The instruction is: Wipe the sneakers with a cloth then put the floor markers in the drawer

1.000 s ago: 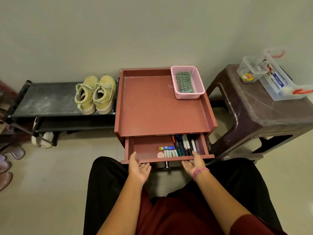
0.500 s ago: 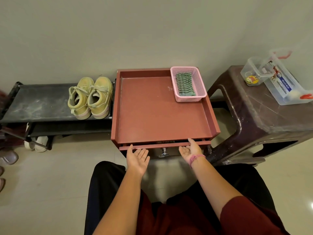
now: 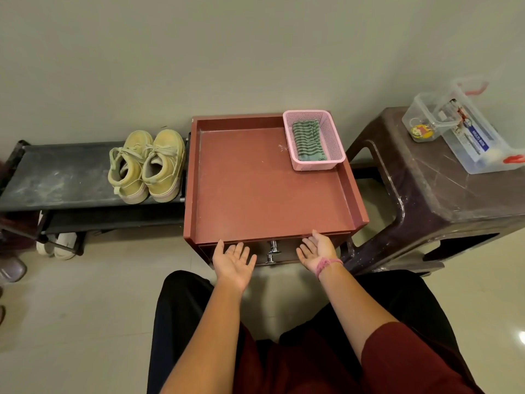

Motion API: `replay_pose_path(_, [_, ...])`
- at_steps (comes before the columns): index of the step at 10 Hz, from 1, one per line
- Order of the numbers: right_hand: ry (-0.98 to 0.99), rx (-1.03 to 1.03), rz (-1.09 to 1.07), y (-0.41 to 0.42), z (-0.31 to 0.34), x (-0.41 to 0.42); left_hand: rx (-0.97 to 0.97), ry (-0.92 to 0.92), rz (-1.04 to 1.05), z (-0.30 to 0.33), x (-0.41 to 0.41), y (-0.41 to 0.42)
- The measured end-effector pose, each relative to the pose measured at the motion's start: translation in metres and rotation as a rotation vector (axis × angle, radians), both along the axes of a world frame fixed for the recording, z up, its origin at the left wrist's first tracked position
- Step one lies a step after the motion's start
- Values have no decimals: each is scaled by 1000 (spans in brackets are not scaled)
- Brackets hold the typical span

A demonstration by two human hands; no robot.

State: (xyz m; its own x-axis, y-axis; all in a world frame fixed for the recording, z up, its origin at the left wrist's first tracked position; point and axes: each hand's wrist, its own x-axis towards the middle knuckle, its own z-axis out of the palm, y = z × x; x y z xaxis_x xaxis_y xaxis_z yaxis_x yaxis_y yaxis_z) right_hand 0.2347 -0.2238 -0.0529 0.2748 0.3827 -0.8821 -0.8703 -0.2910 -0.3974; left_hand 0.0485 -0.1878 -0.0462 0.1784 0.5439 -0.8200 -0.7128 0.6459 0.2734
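1. Two yellow sneakers (image 3: 147, 166) sat side by side on the top of a black shoe rack (image 3: 56, 177) at the far left, toes toward me, laces loose, close against the side of the red cabinet. White shoes (image 3: 56, 245) showed under the rack's lower shelf.
2. The red cabinet (image 3: 270, 189) stood against the wall, its top a shallow tray with raised edges. In the tray's far right corner sat a pink basket (image 3: 335, 143), and a folded green striped cloth (image 3: 308, 140) lay inside it.
3. The drawer (image 3: 284, 248) under the tray was pushed all the way in, its front flush and its metal knob (image 3: 273, 247) sticking out between the person's hands. The floor markers could not be seen from where I stood.
4. The left hand (image 3: 233, 263) was flat and palm up, fingers straight, the fingertips just at the drawer front left of the knob; it held nothing.
5. The right hand (image 3: 318, 251), with a pink band (image 3: 326, 264) on the wrist, was likewise palm up with fingers relaxed and straight, the tips at the drawer front right of the knob, gripping nothing.
6. A dark brown plastic stool (image 3: 426, 194) stood just right of the cabinet. On its top, toward the wall, rested clear plastic boxes (image 3: 468, 137) with red latches.
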Motion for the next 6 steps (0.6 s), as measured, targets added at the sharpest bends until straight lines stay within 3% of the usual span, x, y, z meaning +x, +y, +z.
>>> replay_pose_path(2, [-28,58,101,-10,16,7,31,103,-47,16,-7,-1])
replay_pose_path(5, [-238,92,283,-40,53,7,160,101,-57,55,-34,-25])
replay_pose_path(6, [-350,60,391,-51,74,-1,221,206,-100,69,-40,-39])
